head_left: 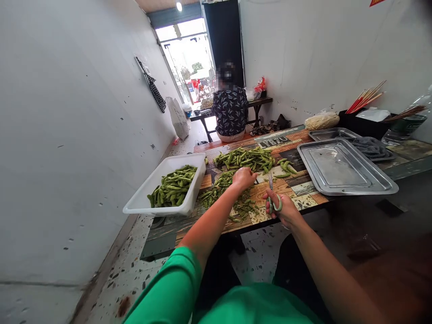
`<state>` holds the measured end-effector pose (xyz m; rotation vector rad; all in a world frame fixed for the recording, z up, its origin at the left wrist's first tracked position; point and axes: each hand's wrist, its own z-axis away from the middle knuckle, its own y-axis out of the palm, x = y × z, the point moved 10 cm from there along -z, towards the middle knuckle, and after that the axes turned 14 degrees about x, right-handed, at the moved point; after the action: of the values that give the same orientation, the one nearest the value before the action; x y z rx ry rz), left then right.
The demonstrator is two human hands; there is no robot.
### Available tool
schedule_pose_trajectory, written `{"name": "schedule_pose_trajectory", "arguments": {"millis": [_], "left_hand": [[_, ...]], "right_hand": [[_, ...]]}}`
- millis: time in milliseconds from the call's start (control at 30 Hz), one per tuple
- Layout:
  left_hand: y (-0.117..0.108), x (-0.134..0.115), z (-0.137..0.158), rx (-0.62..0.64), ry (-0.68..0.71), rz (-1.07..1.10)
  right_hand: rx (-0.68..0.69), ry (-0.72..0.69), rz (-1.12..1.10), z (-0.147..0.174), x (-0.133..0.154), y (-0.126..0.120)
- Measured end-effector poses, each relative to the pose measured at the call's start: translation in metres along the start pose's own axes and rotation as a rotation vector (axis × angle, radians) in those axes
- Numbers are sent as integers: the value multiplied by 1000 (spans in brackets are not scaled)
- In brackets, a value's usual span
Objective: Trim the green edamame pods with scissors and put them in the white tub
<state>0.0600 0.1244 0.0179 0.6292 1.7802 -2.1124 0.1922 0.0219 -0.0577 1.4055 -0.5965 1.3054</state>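
My right hand [286, 211] is wrapped round the green handles of a pair of scissors [271, 182], blades pointing away from me over the table's near part. Just left of the blades, my left hand [245, 177] is closed in a pinch; what lies between its fingers is too small to make out. Beyond it spreads a heap of green bean pods [245, 157], with a few single pods [286, 166] to its right. Below and beside my left forearm lie small green trimmings [245, 208]. A white plastic tub [140, 202] at the left holds more pods.
The patterned wooden table [305, 202] carries a metal tray [347, 168] at the right. Behind it are a grey cloth [369, 147], a black box [364, 126] with skewers and a bagged pale bundle [322, 120]. Another person [230, 112] sits farther off, facing away.
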Motion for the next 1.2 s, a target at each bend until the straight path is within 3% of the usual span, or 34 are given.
{"name": "schedule_pose_trajectory", "arguments": {"millis": [67,167,333,500,667,833,900,1067,1200], "left_hand": [[13,-2,-10,65,-82,-222],[22,-3,-18,104,-117,-288],[11,-5,-13,70,69,-34],[16,-4,9,323,240,283],[15,-13,31,463,344,297],[20,-10,37,557,342,296],[24,-6,37,601,300,424],[40,-11,49,769,247,1053],[45,-18,54,748,278,1259]], "right_hand": [[-9,7,4,0,-1,-1],[1,10,18,1,0,0],[45,36,61,6,3,4],[87,90,187,8,9,6],[119,97,350,2,13,6],[111,43,518,2,19,2],[95,14,524,3,22,0],[15,30,321,8,20,-8],[91,64,204,15,11,6]]}}
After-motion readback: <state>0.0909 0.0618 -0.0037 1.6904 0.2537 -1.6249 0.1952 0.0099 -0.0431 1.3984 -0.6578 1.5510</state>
